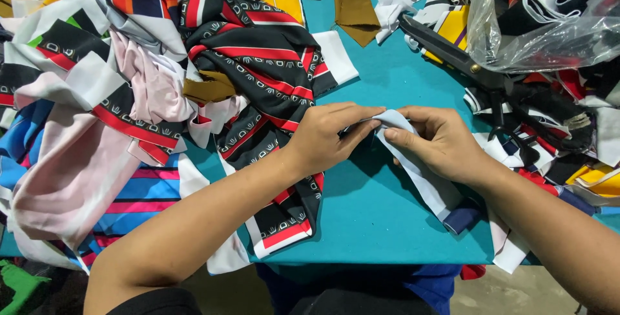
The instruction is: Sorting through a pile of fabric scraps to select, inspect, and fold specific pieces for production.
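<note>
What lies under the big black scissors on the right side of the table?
The black scissors rest on striped fabric scraps and dark scraps. The clear plastic bag covers scraps behind; the table beneath is hidden.

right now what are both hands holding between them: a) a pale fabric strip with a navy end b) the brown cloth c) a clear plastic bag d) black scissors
a: the left hand and right hand pinch the pale fabric strip over the teal table, while the black scissors lie untouched beyond them.
</note>
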